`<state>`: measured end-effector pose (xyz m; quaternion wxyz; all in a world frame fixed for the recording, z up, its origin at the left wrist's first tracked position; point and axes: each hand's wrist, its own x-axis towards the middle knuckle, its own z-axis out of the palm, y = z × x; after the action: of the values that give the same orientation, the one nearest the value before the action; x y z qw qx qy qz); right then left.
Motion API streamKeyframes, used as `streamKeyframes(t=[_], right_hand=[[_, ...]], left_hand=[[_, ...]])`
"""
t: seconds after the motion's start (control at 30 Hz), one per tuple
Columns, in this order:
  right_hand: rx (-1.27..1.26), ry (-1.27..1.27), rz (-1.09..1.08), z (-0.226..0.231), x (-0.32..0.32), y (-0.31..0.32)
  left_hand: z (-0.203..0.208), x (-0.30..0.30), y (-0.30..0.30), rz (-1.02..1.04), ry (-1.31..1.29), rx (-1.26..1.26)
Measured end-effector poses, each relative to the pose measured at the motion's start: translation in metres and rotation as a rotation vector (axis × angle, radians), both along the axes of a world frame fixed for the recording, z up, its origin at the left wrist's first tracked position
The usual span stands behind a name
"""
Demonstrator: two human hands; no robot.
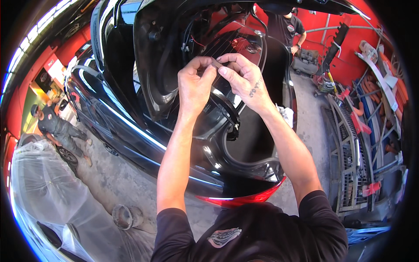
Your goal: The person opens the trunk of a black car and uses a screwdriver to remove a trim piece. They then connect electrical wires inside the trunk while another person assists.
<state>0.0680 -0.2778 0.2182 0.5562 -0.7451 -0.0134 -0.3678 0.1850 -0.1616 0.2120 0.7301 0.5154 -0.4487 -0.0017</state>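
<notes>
Both my arms reach out over the open boot of a black car. My left hand and my right hand meet at the fingertips, closed in a pinch. Between them is a small, flat brownish-grey piece; its kind is too small to make out. Behind the hands rises the raised boot lid, with its black inner side toward me. Below them lies the boot opening with a black curved rim. A red tail light shows at the car's near corner.
At left, a plastic-covered vehicle stands near a bucket on the concrete floor. One person is beyond it; another person stands at the far right. Racks of car parts line the right side.
</notes>
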Motion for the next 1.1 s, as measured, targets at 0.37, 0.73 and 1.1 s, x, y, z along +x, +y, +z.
streamKeyframes(t=[0.37,0.73,1.1], right_hand=[[0.037,0.014,0.054,0.000,-0.002,-0.001],[-0.041,-0.092,-0.060,-0.010,0.009,0.005],[0.075,-0.044,0.008,-0.009,0.003,0.003]], left_hand=[[0.001,0.003,0.000,-0.024,-0.001,0.026],[-0.002,0.002,0.002,0.065,-0.025,0.082],[-0.008,0.002,-0.004,0.108,-0.007,0.065]])
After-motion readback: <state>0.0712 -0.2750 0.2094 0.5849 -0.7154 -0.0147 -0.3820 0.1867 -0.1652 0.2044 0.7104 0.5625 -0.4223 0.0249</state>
